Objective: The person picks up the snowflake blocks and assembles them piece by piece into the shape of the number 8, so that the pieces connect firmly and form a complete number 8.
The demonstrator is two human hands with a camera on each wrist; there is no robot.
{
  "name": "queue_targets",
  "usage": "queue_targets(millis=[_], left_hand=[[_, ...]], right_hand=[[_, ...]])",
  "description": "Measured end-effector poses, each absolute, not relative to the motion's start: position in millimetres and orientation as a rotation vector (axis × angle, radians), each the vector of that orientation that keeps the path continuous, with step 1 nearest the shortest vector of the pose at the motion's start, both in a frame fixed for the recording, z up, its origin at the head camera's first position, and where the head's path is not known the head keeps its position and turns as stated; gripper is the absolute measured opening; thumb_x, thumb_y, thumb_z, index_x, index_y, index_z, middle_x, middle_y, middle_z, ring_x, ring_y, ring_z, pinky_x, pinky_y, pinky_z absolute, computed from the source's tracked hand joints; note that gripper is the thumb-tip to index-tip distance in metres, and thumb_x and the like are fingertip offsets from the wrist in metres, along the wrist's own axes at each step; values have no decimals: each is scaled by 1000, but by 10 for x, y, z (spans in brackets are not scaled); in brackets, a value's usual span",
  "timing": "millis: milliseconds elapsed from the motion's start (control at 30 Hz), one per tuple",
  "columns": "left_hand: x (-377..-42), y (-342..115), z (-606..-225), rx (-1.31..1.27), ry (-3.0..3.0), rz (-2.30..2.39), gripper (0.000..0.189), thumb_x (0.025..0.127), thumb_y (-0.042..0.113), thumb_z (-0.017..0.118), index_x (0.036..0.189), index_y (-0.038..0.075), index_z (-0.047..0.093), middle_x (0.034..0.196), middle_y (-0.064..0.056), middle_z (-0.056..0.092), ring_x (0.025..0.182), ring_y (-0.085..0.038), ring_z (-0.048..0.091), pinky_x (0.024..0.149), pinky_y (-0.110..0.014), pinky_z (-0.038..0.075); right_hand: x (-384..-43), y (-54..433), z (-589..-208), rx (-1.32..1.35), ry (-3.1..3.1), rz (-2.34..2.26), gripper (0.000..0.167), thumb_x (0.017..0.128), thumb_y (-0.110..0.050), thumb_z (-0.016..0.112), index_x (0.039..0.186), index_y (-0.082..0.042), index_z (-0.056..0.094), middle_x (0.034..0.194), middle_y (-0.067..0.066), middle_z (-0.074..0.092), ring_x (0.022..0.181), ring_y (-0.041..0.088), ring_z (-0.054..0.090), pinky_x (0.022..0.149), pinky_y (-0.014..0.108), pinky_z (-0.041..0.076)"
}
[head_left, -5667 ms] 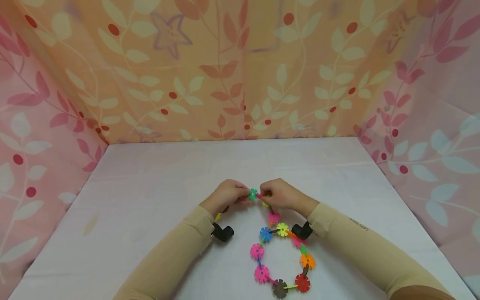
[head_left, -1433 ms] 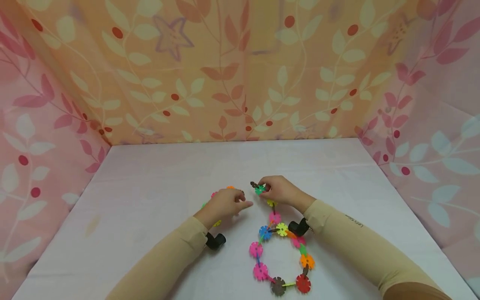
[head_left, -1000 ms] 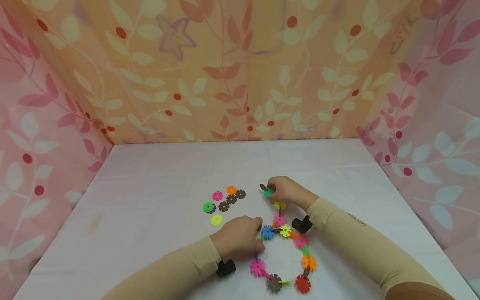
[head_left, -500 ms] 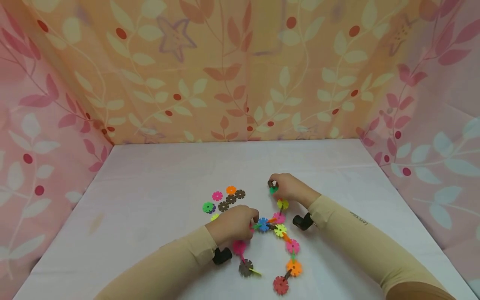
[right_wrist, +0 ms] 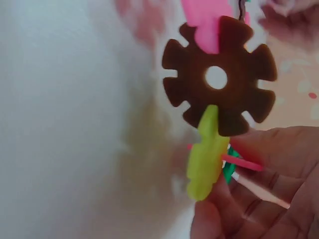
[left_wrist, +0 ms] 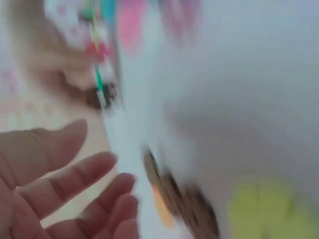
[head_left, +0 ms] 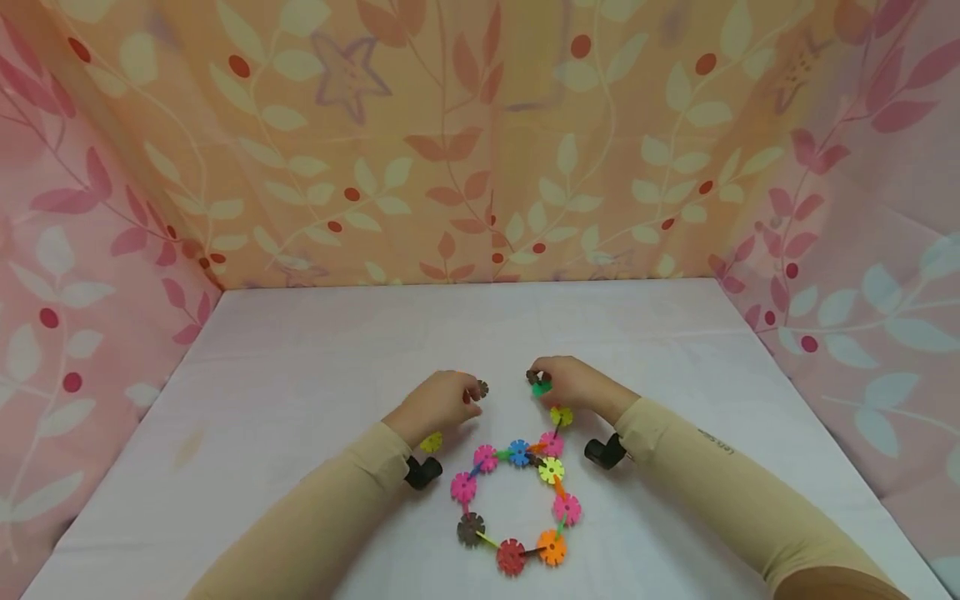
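Observation:
My right hand [head_left: 573,385] pinches the upper end of a chain of slotted plastic flower discs, at a green disc [head_left: 542,388] with a brown disc [head_left: 532,377] at its tip. In the right wrist view, a yellow disc [right_wrist: 203,167] and a large brown disc [right_wrist: 217,77] hang beside the fingers. The chain runs down into a ring of discs, with a red disc [head_left: 512,557] at its bottom. Left of it, my left hand [head_left: 437,406] hovers over loose discs, its fingers loosely spread and holding nothing in the left wrist view. A loose brown disc [head_left: 482,389] shows past its fingertips.
A loose yellow disc [head_left: 431,442] lies beside the left wrist; the hand covers most other loose discs. The white-covered table [head_left: 300,350] is walled by patterned curtains [head_left: 465,150]. Black wrist cameras [head_left: 604,452] hang under both forearms.
A brown disc has joined the green end since the earliest frame. My left hand pulled the ring leftward, let go, and moved up to the loose discs. My right hand keeps its grip.

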State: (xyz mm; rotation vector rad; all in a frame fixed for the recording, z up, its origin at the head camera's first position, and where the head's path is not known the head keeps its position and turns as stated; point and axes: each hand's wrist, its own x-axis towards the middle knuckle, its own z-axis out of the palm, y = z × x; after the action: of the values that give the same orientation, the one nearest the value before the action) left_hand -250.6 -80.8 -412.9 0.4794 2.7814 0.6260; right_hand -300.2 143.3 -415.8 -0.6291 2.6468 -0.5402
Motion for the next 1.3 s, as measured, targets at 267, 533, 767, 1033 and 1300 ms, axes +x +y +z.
queue_targets(millis=[267,533,767,1033,1300], left_hand=[[-2883,-896,-4252,460,2860,521,32,78,25,72,105,11,64,95,-6,60,88,-22,54,78,-34,45],[-2977,-797,-4349,436,2907,421,26,72,25,77,89,15,61,81,-1,51,84,-23,47,71,-33,41],[-2948,-741,-4318,362,2841,758,15,75,14,72,78,13,57,69,1,56,64,-14,51,58,-26,41],[-2906,-730,-4353,111,2431,1378,16,87,17,61,82,5,69,70,-4,66,61,-12,60,56,-24,48],[-2913,-713,-4374,-168,2168,1683,16,90,10,55,90,-2,65,80,-12,65,61,-12,63,59,-25,52]], right_hand=[[-2981,1361,-4196,-775,2640,-627,16,88,-13,59,103,-8,62,91,3,62,82,18,54,76,35,45],[-3011,1297,-4192,-794,2635,-698,7,86,-15,63,91,-12,66,85,-3,62,78,12,52,72,29,45],[-3008,1293,-4197,-860,2646,-743,7,85,-14,64,89,-11,67,83,-4,63,75,10,54,70,27,45],[-2991,1269,-4204,-994,2639,-809,4,84,-14,65,84,-10,68,79,-5,63,71,9,51,69,26,44],[-2991,1256,-4223,-1077,2613,-864,4,84,-14,65,85,-12,69,81,-6,63,71,7,51,68,24,44]])
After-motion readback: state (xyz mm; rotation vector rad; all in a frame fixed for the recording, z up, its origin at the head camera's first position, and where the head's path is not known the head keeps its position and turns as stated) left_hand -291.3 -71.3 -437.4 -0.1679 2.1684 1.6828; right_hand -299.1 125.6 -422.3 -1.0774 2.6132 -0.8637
